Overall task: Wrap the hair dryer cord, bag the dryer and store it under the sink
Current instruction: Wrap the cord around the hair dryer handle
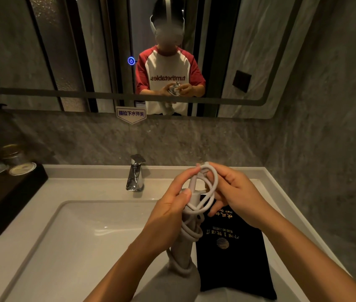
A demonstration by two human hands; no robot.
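Note:
A grey hair dryer (183,249) stands handle-up in front of me over the sink's right edge, its head near the bottom of the view. My left hand (170,205) grips the handle. The pale cord (210,188) is coiled several times around the handle and ends in a loose loop on top. My right hand (235,192) pinches that loop from the right. A black cloth bag (235,253) with gold print lies flat on the counter beneath my right forearm.
A white basin (81,232) lies below left, with a chrome tap (135,173) behind it. A dark tray (4,197) with two lidded jars sits on the left of the counter. A mirror (63,51) covers the wall and a stone wall stands close on the right.

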